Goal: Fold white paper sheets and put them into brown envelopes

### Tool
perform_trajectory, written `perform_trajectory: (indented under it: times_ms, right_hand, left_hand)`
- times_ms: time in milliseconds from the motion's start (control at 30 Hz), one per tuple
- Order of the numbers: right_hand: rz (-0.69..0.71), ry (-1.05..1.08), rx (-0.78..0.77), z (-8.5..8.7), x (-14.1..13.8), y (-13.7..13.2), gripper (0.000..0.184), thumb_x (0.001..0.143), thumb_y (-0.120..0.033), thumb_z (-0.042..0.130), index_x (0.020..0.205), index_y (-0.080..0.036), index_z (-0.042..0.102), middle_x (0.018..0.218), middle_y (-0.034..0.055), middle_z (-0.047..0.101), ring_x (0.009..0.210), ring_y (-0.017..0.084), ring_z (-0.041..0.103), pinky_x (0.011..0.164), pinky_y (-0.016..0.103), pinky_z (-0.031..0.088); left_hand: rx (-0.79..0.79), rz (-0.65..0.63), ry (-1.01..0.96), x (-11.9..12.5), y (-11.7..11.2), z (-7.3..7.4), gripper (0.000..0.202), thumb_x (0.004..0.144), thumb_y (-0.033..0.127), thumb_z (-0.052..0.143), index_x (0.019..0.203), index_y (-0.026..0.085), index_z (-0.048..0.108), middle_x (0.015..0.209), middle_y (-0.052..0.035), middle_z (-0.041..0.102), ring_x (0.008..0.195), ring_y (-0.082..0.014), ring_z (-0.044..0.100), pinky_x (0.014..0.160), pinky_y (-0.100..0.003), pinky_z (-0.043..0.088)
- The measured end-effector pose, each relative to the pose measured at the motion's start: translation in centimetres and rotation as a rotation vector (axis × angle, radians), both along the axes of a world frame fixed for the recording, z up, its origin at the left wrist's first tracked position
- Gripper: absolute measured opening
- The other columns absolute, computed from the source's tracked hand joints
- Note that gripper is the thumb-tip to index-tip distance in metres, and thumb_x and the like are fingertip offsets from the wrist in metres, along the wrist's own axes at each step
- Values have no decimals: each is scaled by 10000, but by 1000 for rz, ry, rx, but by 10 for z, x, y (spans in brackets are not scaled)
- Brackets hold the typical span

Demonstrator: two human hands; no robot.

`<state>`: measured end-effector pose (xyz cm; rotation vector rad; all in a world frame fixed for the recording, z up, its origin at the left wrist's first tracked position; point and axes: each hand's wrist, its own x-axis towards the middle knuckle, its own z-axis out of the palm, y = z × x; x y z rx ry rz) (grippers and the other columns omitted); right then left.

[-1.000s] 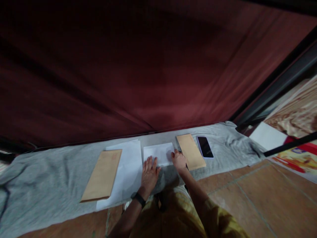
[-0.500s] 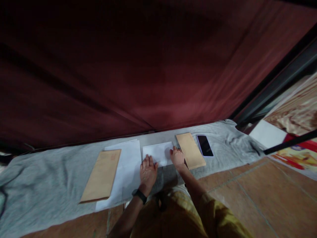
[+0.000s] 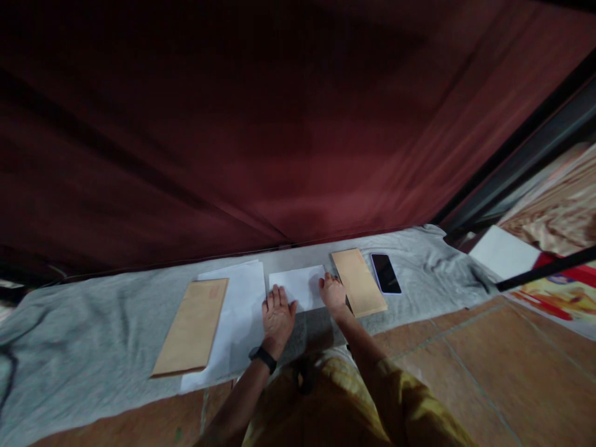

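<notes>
A folded white sheet of paper (image 3: 298, 284) lies on a grey cloth (image 3: 93, 329) in front of me. My left hand (image 3: 278, 315) lies flat with fingers stretched out on the sheet's near left corner; a black band is on that wrist. My right hand (image 3: 334, 293) presses with curled fingers on the sheet's right edge, right beside a brown envelope (image 3: 358, 282). Whether anything is inside its fingers is hidden.
A stack of white papers (image 3: 239, 316) lies left of the sheet with a second brown envelope (image 3: 193, 326) on it. A dark phone (image 3: 385, 273) sits right of the brown envelope. A dark red curtain (image 3: 279, 124) hangs behind; tiled floor (image 3: 488, 372) at right.
My left hand has slid a little forward and left onto the sheet's corner. My right hand has barely shifted along the sheet's right edge.
</notes>
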<state>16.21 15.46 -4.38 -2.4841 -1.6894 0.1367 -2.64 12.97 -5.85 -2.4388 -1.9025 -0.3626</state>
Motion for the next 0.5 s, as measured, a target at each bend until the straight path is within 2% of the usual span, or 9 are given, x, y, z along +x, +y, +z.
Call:
perform_trajectory:
  times_ms: [167, 267, 367, 433, 500]
  right_hand:
    - [10, -3, -2, -1, 0, 2, 266, 1011, -282, 467, 1154, -122, 624, 985, 166, 751, 996, 237, 714, 813, 291, 513]
    - [16, -5, -3, -2, 0, 3, 274, 1013, -282, 460, 1164, -121, 622, 989, 168, 749, 1014, 243, 707, 811, 294, 514]
    - [17, -7, -5, -2, -1, 3, 273, 1015, -277, 455, 1166, -119, 618, 999, 173, 745, 998, 242, 708, 803, 294, 514]
    - [14, -7, -7, -2, -2, 3, 272, 1015, -275, 459, 1176, -115, 610, 994, 174, 744, 978, 238, 712, 801, 293, 512]
    - [11, -9, -7, -2, -3, 4, 270, 1014, -271, 464, 1184, -113, 601, 986, 173, 741, 969, 235, 711, 804, 294, 508]
  left_hand:
    - [19, -64, -45, 1, 3, -5, 538, 988, 308, 395, 1487, 110, 412, 1554, -202, 412, 1436, -344, 374, 1117, -533, 368]
    - [-4, -175, -58, 1, 5, -10, 533, 952, 152, 382, 1482, 117, 424, 1590, -181, 361, 1484, -309, 306, 1150, -487, 353]
    - [-26, -265, -63, 2, 5, -15, 615, 872, 15, 374, 1468, 146, 448, 1609, -152, 336, 1505, -279, 267, 1182, -474, 320]
    - [-29, -274, -73, 3, 4, -18, 594, 879, 25, 381, 1454, 149, 468, 1602, -161, 346, 1504, -284, 271, 1187, -498, 314]
    - [-27, -264, -90, 4, 4, -20, 511, 935, 110, 394, 1436, 141, 490, 1586, -176, 369, 1496, -299, 288, 1183, -514, 325]
